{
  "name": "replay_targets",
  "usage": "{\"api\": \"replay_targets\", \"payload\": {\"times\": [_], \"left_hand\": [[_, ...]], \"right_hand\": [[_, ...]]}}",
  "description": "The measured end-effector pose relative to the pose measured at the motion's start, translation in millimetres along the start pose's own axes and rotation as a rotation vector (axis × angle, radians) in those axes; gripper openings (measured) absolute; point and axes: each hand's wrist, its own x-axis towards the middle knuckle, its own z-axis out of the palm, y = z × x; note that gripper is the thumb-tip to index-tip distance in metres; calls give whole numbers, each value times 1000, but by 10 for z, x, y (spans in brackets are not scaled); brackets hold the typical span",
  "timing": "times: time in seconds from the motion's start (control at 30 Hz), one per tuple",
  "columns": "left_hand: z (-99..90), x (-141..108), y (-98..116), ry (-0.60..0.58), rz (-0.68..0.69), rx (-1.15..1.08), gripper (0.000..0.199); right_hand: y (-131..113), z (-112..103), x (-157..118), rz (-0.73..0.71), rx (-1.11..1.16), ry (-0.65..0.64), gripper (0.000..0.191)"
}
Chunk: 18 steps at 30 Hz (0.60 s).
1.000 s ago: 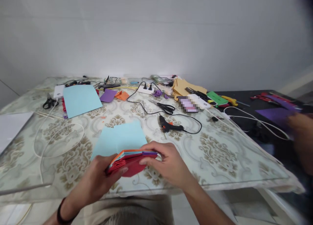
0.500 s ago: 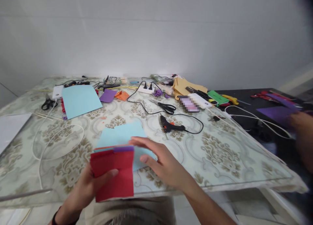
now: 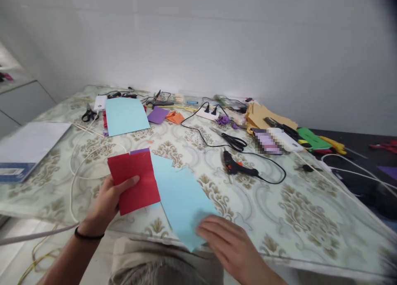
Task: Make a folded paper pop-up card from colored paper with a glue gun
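at the patterned tabletop [image 3: 263, 210], left hand [image 3: 107, 198] grasping red paper [image 3: 136, 194], right hand [image 3: 231, 243] at blue paper [image 3: 182, 198], cannot tell its grip

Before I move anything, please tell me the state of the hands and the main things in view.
Left hand: closed on the red paper.
Red paper: flat, held up.
Right hand: at the near blue sheet; blurred, grip unclear.
Near blue sheet: far edge stepped.
Far blue sheet: unfolded.
Orange paper: creased.
Glue gun: lying on its side.
Front scissors: lying down, untouched.
Power strip: two black plugs in.
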Motion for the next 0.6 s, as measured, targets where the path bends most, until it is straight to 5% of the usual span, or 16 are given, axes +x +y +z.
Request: {"api": "replay_targets", "payload": {"times": [0.13,0.27,0.37,0.6], "left_hand": [[86,65,-13,-39,40,-24,44],[186,119,-47,-88,62,-24,43],[304,90,-140,-174,52,0,39],[558,-115,-437,-339,-39,36,25]], "right_hand": [[-3,-518,58,369,64,246,20],[106,-892,276,822,250,503,33],[256,-826,491,957,528,588,47],[416,-224,635,996,830,494,48]]}}
